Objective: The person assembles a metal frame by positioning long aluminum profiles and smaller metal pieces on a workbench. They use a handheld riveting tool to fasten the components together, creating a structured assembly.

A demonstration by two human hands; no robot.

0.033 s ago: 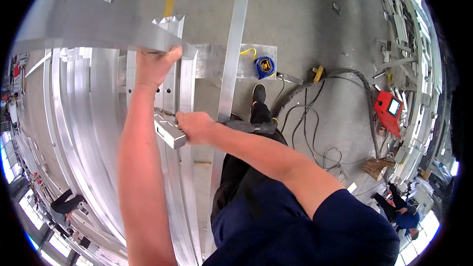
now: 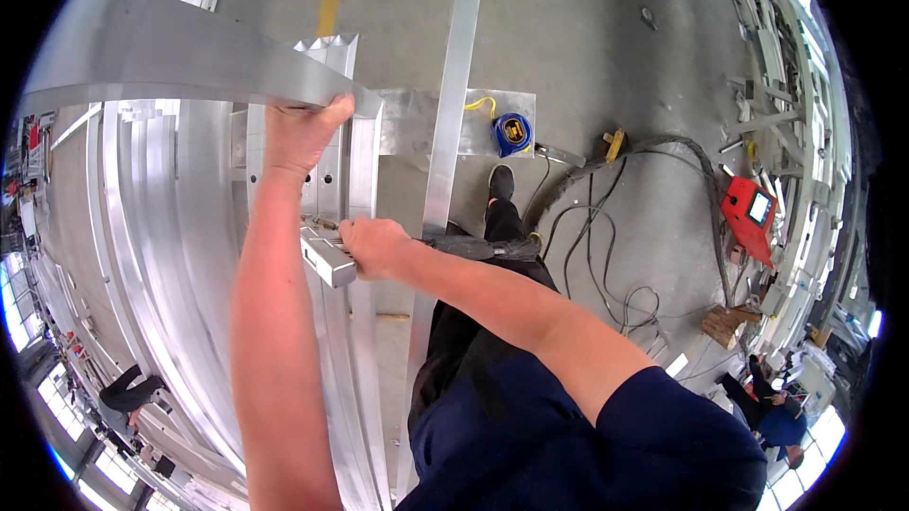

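Note:
My left hand (image 2: 308,137) is wrapped around the near edge of a wide, flat aluminium bar (image 2: 180,42), close to its right end. The bar lies across a long aluminium frame (image 2: 363,165) with round holes. Lower down, my right hand (image 2: 376,248) is closed around a tool that looks like a welding torch, mostly hidden by the fingers. Its black-sheathed cable (image 2: 488,249) comes out beside my wrist and passes over my leg. A small brass-coloured tip (image 2: 325,223) shows ahead of the fingers. Beside them sits a silver, slotted, box-shaped metal piece (image 2: 328,260), above the frame.
A narrow aluminium strip (image 2: 454,75) runs lengthwise right of the frame, over a flat metal sheet (image 2: 407,118). A blue tape measure (image 2: 512,134) lies on the sheet. Cables (image 2: 606,246) loop over the floor towards a red machine with a screen (image 2: 751,213). Other people are farther off.
The whole scene sits slightly lower in the picture. Both hands keep their grips and nearly the same places on the work.

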